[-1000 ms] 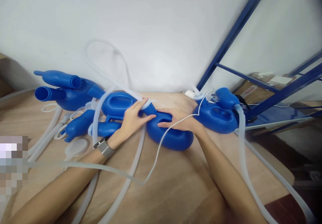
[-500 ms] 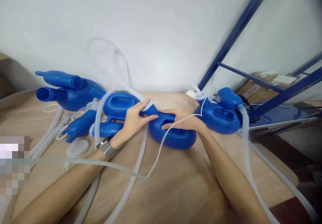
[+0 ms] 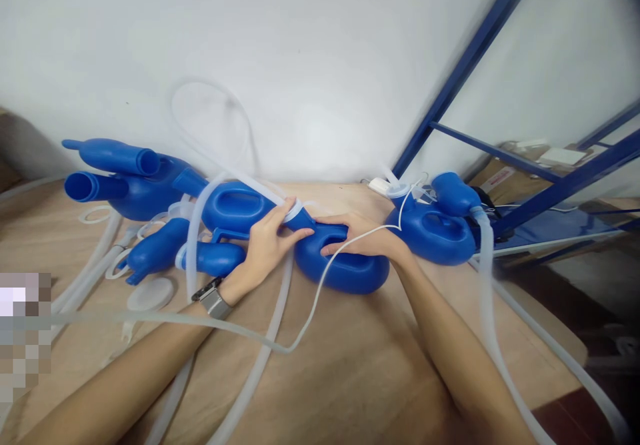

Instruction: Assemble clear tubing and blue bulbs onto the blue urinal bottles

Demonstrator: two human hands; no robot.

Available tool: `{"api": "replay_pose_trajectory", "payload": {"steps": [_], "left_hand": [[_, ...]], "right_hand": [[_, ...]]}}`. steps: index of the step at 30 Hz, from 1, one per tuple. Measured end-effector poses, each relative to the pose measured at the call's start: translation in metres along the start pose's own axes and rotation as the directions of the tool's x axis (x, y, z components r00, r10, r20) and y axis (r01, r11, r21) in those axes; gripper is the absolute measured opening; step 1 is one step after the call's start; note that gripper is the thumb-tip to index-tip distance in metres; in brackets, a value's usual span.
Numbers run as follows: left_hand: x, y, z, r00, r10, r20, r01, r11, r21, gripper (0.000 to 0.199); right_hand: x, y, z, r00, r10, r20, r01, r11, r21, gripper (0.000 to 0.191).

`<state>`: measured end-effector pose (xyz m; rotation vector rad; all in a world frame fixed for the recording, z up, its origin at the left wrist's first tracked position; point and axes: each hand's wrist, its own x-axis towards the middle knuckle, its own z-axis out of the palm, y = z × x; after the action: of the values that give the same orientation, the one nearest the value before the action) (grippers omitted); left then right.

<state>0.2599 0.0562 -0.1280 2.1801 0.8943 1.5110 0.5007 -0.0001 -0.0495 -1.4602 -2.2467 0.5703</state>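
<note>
A blue plastic urinal bottle (image 3: 350, 277) lies on its side on the wooden table, its neck pointing up and left. My left hand (image 3: 270, 237), a watch on its wrist, is closed around the white collar (image 3: 294, 210) at the bottle's mouth. From that collar a translucent hose (image 3: 239, 179) runs up and left in a loop against the wall. Through the handle opening, my right hand (image 3: 363, 233) grips the bottle's handle; part of its fingers is hidden. A thin white cord (image 3: 325, 278) hangs across the view in front of the bottle and right wrist.
Several more blue bottles (image 3: 235, 208) crowd the left of the table (image 3: 320, 378), with loose hoses and a round white lid (image 3: 150, 295). Another blue bottle (image 3: 425, 235) with a hose (image 3: 487, 285) stands at right, beside a blue metal rack (image 3: 465, 71).
The view has shifted slightly, so the scene sits a little further left. Both hands keep their hold on the bottle, with no clear movement of it.
</note>
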Motion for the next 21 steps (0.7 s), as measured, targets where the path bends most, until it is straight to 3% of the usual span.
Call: {"api": "replay_pose_trajectory", "payload": {"steps": [21], "left_hand": [[-0.007,0.0057,0.0015,1.0,0.002,-0.01,-0.002,0.999,0.034,0.066]], "right_hand": [[-0.0009,-0.005,-0.0017,1.0,0.017,0.016,-0.017,1.0,-0.007,0.073]]}}
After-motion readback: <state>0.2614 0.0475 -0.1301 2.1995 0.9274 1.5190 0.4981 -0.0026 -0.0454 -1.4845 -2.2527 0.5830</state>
